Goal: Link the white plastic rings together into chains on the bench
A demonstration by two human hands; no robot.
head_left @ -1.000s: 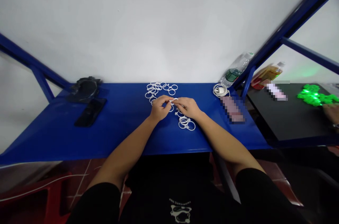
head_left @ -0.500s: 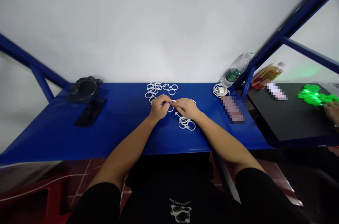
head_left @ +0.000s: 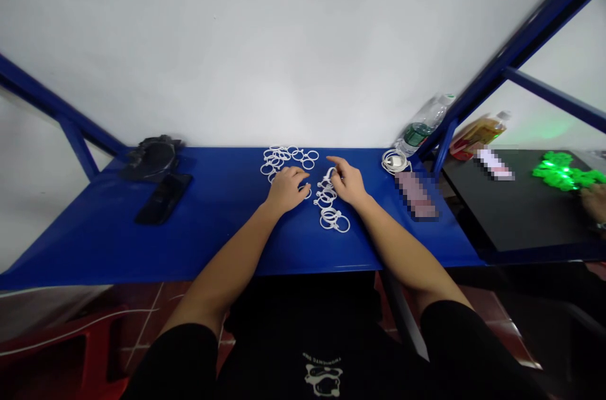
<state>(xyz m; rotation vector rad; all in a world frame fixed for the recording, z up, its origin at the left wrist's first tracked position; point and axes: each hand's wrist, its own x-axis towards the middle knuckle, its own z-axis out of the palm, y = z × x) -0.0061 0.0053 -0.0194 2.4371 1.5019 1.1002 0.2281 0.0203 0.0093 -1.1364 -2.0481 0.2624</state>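
White plastic rings with small knobs lie in two groups on the blue table. The back-left group of rings spreads behind my left hand, which hovers low over its near edge, fingers loosely bent and apart. A ring shows partly beyond those fingertips. My right hand is beside the right-hand row of rings, its index finger stretched out and its thumb near the topmost ring. Whether the thumb touches that ring I cannot tell.
On the left lie a black phone and a dark wrapped object. To the right are a coiled white cable, a blurred-out pink item and a water bottle. A co-worker's hand touches glowing green stuff.
My hands were together, pinching a small white piece between them. They have moved apart and the fingers have loosened. More rings of the right-hand row now show beside my right hand.
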